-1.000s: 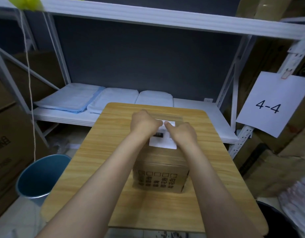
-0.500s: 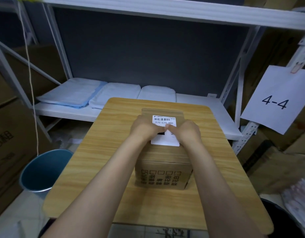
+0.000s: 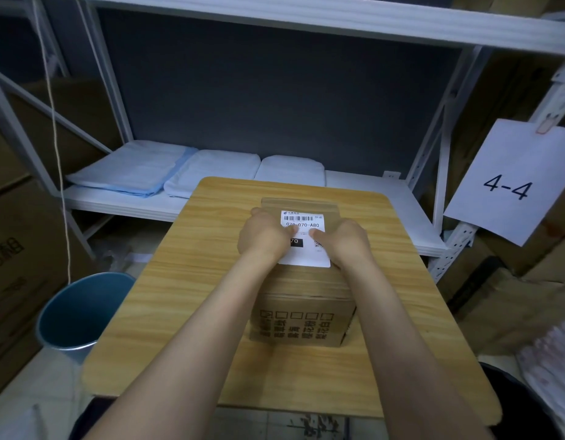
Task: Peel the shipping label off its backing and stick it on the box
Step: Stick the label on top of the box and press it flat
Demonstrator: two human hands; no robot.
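A brown cardboard box (image 3: 302, 322) stands on a small wooden table (image 3: 186, 281), printed characters on its near side. On its top lies the white shipping label (image 3: 303, 257) with a barcode and "070-070-A80". My left hand (image 3: 263, 238) rests on the label's left edge and my right hand (image 3: 344, 241) on its right edge. Both thumbs press flat on the middle of the label, tips nearly touching. The fingers of both hands curl over the box's sides. No backing sheet is visible.
A blue bin (image 3: 78, 315) stands on the floor left of the table. Behind the table is a white metal shelf (image 3: 370, 198) with folded pale blue and white packs (image 3: 132, 174). A "4-4" paper sign (image 3: 510, 182) hangs at right. Cardboard boxes stand on both sides.
Both hands have slid toward me along the label, uncovering its barcode end. The thumbs now sit at mid-label. The camera view dropped slightly.
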